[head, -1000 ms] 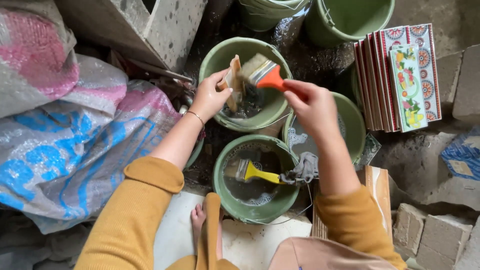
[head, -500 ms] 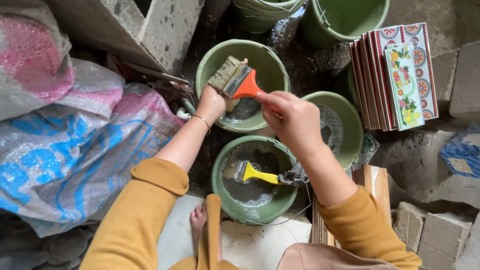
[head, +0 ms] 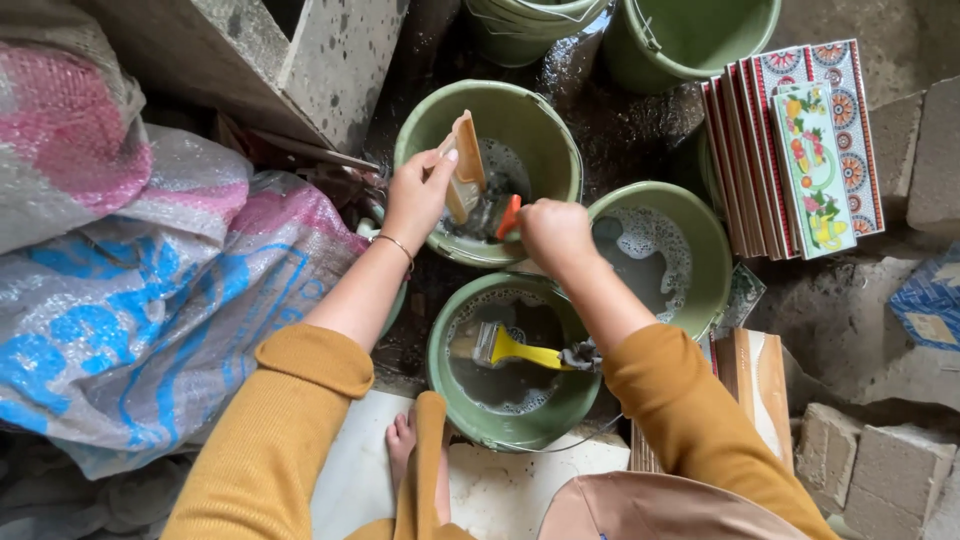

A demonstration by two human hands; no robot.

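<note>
Left hand (head: 418, 195) grasps pale tile (head: 465, 165) by edge, tile held upright and tilted over far green bucket (head: 545, 135). Right hand (head: 553, 232) clenched round orange brush handle (head: 508, 216), bristle end down inside same bucket, hidden. Near bucket (head: 450, 390) holds murky water, yellow-handled brush (head: 515, 350) lying in it. Third bucket (head: 705, 240) right, soapy water. Patterned tiles (head: 800, 150) stacked on edge far right. Plastic sacks (head: 130, 280) left.
</note>
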